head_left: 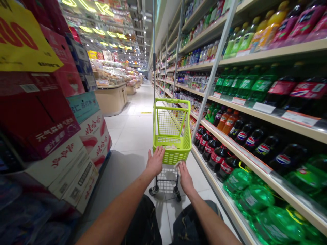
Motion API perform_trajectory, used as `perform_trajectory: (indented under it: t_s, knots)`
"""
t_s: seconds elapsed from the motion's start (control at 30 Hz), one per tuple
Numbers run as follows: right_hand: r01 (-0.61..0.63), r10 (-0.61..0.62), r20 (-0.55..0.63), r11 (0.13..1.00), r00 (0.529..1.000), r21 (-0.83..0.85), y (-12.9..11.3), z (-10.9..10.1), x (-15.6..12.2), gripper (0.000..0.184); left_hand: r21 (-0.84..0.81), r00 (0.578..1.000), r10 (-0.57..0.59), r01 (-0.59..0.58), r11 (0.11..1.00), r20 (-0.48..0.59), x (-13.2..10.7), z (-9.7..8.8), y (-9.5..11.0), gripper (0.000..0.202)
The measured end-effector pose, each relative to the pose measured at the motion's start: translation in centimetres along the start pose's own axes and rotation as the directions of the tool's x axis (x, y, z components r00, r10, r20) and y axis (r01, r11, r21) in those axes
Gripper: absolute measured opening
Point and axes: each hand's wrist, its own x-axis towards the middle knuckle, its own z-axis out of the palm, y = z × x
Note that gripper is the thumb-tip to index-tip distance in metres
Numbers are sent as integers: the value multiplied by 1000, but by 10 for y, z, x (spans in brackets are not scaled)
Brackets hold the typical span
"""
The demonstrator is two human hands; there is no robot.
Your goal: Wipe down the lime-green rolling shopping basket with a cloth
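Observation:
A lime-green shopping cart [171, 157] stands right in front of me, its plastic basket facing me above a lower grid and dark wheels. My left hand [155, 162] rests against the basket's near left corner, fingers stretched out, holding nothing. Lower on the right, my right hand [186, 176] has its fingers closed on a small whitish cloth [178, 164], touching the basket's bottom edge. Whether it is fabric or a paper wipe I cannot tell. Something pale, too small to name, lies inside the basket.
Shelves of soda bottles [255, 85] line the right side. Stacked drink cartons [84, 143] rise on the left, with a yellow price sign [28, 37] above. Farther off, a food display counter [111, 98] borders the white tiled aisle [133, 132]. A thin pole [154, 61] stands by the cart.

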Motion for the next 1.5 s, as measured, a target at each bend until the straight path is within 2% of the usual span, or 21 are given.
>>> perform_trajectory:
  t_s: [0.07, 0.23, 0.3, 0.4, 0.47, 0.53, 0.63, 0.7, 0.77, 0.87, 0.93, 1.0, 1.1, 1.2, 1.37, 1.43, 1.5]
  knots:
    - [15, -15, -5, 1000, 1000, 4, -3, -4, -1, 71, -4, 1000, -1, 1, 1000, 6, -1, -1, 0, 74]
    - [-51, 51, -135, 999, 989, 3, -16, -24, 40, 72, -4, 1000, 10, -10, 1000, 6, -1, 0, 2, 70]
    - [-50, 51, -92, 999, 994, 9, -17, -18, 39, 71, 7, 1000, 12, -12, 1000, 0, -1, 1, 2, 70]
    - [-22, 20, 51, 999, 998, 30, -16, -1, 13, 70, 19, 1000, 14, -14, 1000, -17, -1, 3, 0, 72]
    - [13, -17, 89, 999, 996, 43, -17, 3, 2, 69, 15, 1000, 17, -16, 1000, -24, -2, 4, -1, 73]
    - [46, -48, 35, 998, 998, 49, -22, -3, 8, 69, 5, 999, 22, -21, 1000, -26, -3, 4, -1, 73]
    - [81, -78, -91, 996, 993, 30, -31, -16, 36, 67, -11, 999, 16, -16, 1000, -32, -3, 3, 0, 73]
    - [107, -106, -94, 994, 990, 7, -33, -15, 45, 66, -15, 1000, 11, -12, 1000, -29, -3, 3, 1, 73]
    - [137, -137, -24, 991, 990, 0, -32, -3, 37, 64, -16, 1000, 18, -19, 1000, -19, -2, 3, 0, 74]
    - [164, -166, 93, 986, 982, 29, -27, 17, 10, 62, -18, 999, 40, -40, 999, -23, -2, 5, -3, 73]
    - [188, -193, 109, 981, 975, 58, -29, 21, 3, 60, -23, 998, 54, -55, 998, -38, -3, 6, -5, 72]
    - [225, -231, 75, 971, 970, 83, -37, 16, 13, 59, -32, 997, 62, -63, 997, -51, -3, 6, -6, 71]
    - [248, -250, 12, 964, 968, 94, -51, 6, 43, 57, -65, 997, 56, -60, 996, -53, -3, 5, -9, 69]
    - [222, -229, 65, 970, 971, 101, -57, 9, 52, 57, -107, 997, 60, -64, 992, -41, -2, 1, -11, 68]
    - [50, -104, 279, 979, 955, 196, -54, 22, 22, 56, -159, 997, 82, -81, 984, 1, -4, -5, -16, 69]
    - [-18, -77, 311, 956, 947, 293, -56, 16, 24, 56, -208, 996, 92, -89, 974, 1, -4, -5, -19, 70]
    - [-88, -50, 310, 905, 949, 416, -62, 3, 38, 55, -306, 995, 95, -97, 947, -22, -2, -4, -21, 69]
